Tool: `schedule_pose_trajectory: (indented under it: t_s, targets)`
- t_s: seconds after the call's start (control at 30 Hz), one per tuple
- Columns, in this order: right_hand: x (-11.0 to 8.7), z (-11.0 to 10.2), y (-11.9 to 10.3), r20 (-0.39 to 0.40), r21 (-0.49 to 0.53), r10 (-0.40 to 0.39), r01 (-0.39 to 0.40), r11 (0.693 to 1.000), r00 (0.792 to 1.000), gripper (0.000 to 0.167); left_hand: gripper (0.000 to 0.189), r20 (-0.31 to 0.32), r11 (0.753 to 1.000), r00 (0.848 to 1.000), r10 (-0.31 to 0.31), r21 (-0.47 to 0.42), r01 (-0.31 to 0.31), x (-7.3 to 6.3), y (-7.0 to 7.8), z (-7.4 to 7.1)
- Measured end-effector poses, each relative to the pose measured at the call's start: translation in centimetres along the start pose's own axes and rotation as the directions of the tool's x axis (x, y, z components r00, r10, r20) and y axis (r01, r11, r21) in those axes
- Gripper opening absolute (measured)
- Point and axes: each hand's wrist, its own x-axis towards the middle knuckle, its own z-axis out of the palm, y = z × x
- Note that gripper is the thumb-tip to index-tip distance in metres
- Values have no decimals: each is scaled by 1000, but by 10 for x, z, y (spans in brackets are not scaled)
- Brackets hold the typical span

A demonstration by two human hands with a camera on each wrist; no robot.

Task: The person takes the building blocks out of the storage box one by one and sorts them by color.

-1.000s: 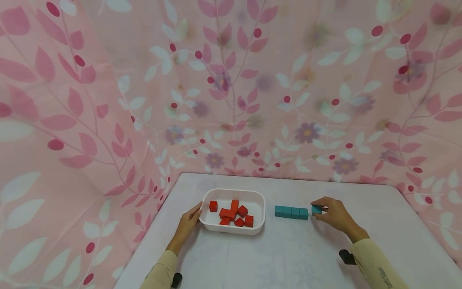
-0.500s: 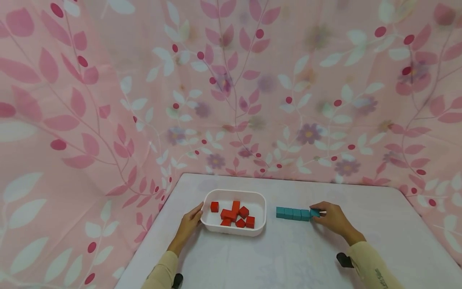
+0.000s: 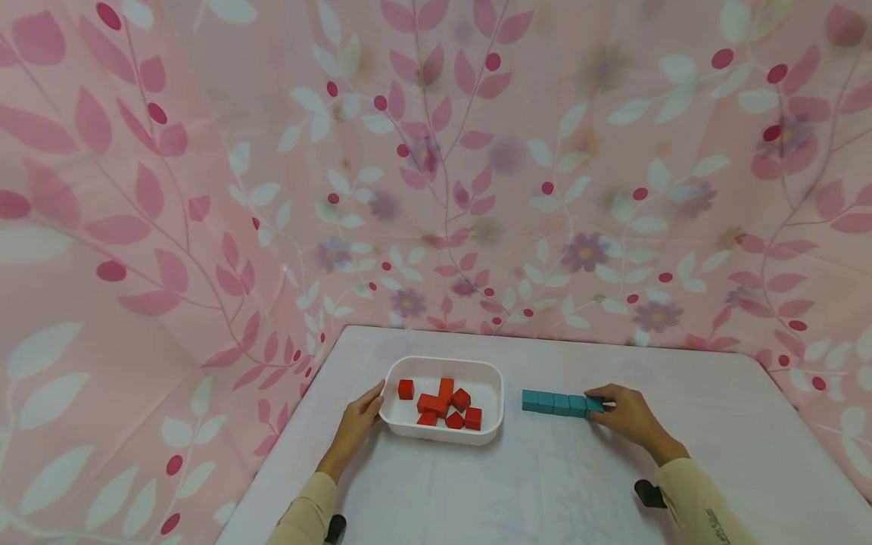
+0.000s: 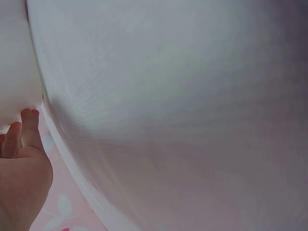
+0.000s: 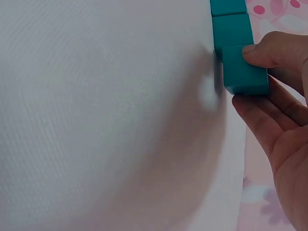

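Note:
In the head view, a row of teal cubes (image 3: 554,403) lies on the white-covered table. At its right end, my right hand (image 3: 633,415) pinches another teal cube (image 5: 245,70) between thumb and fingers. In the right wrist view this cube overlaps the row's last cube (image 5: 233,31) and sits slightly out of line; whether its whole base rests on the table I cannot tell. My left hand (image 3: 356,424) touches the left side of a white tray (image 3: 443,434) with its fingertips. Inside the tray lie several red blocks (image 3: 432,405). The left wrist view shows only part of the tray wall (image 4: 19,62).
A white cloth (image 3: 504,492) covers the table. Behind and to the left hangs a pink floral curtain (image 3: 436,189). The tray stands left of the teal row, with a strip of tabletop between them.
The right hand has moved left with its teal cube, closing the gap to the row's end. The cube then settled more level with the row. The left hand has stayed at the tray.

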Motion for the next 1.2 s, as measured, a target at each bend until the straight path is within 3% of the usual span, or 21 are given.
schedule_pose_trajectory:
  t_s: [0.2, 0.53, 0.77, 0.83, 1.2]
  targets:
    - [-2, 3, 2, -5, 1, 3, -3, 1000, 1000, 32, 44, -3, 1000, 1000, -29, -11, 29, 0, 2, 1]
    - [-4, 7, 3, -21, 27, 7, -7, 1000, 1000, 33, 45, 3, 1000, 1000, -10, -9, 10, -1, 1, 1]
    - [-2, 7, 2, -11, 10, 18, -18, 1000, 1000, 37, 49, 50, 1000, 999, 2, -4, -2, -18, 37, -1]
    - [-2, 7, 2, -10, 5, 19, -19, 1000, 1000, 36, 51, 56, 1000, 998, 0, 11, 0, -20, 39, -2]
    - [0, 7, 5, -7, 6, 12, -12, 1000, 1000, 34, 45, 16, 1000, 1000, 0, -18, 0, -1, 3, 0]
